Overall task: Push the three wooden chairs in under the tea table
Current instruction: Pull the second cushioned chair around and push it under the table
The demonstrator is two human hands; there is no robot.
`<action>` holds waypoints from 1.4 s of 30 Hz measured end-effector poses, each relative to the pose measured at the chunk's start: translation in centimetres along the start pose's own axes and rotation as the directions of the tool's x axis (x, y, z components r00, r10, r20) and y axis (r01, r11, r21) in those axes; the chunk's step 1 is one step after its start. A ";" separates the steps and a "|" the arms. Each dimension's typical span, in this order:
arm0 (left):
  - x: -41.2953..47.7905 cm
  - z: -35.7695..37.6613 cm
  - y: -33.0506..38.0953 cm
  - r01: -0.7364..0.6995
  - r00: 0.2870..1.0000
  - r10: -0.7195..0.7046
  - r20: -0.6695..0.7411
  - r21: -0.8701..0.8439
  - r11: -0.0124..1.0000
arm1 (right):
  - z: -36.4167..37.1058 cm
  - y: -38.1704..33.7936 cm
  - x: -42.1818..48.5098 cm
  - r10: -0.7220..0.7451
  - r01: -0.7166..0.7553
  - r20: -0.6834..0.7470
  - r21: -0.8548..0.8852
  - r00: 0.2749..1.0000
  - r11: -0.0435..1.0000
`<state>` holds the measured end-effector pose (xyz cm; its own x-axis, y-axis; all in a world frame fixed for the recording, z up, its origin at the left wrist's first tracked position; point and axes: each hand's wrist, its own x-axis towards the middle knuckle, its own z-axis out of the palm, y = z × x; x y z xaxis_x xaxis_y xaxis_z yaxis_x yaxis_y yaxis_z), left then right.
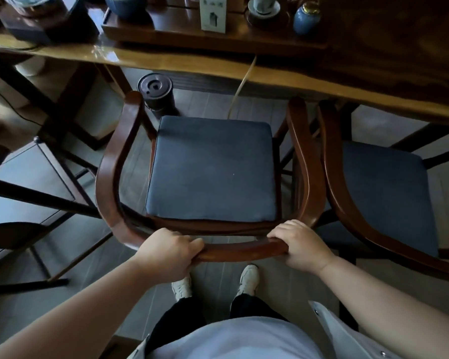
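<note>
- My left hand [170,251] and right hand [300,246] are each clenched on the curved back rail of the centre chair [213,169], low in the frame.
- That chair stands mid-frame, its arm tips just at the table [283,73] edge, seat not yet under.
- A second chair [381,182] sits at right, its arm touching or nearly touching mine; a third is not clearly in view.
- Risk: the two arms may rub or lock if I push askew.
- Risk: a dark cylinder [155,90] and a pale cord [240,86] lie ahead under the table; the legs could strike or snag them.
- Floor is grey tile; the room is dim; teaware crowds the table along the top.
</note>
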<state>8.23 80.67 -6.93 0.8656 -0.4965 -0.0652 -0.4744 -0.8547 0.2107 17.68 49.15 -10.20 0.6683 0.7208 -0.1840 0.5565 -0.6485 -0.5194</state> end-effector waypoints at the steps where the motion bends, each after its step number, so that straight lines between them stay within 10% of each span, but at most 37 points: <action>1: 0.0 -0.1 -0.1 -0.011 1.000 0.011 0.005 0.012 1.000 | 0.2 -0.2 0.0 0.023 -0.023 -0.015 0.013 1.000 1.000; 27: 3.2 -2.6 -7.8 -0.039 0.999 0.039 0.007 0.102 0.994 | 0.9 -2.7 4.9 0.200 -0.198 -0.051 0.046 0.978 0.979; 39: 2.6 -4.6 -4.9 0.177 0.946 -0.187 0.266 0.059 0.982 | -4.4 -4.0 5.6 0.166 -0.143 0.360 -0.089 0.918 0.986; 42: 1.0 -6.0 -4.8 0.295 0.945 -0.297 0.134 0.037 0.955 | -6.0 -6.3 7.4 0.067 -0.055 0.437 -0.040 0.897 0.998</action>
<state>12.31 85.15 -2.14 0.9379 -0.2355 -0.2547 -0.2034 -0.9681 0.1463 22.05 57.15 -3.31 0.4212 0.7100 -0.5644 0.5382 -0.6965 -0.4745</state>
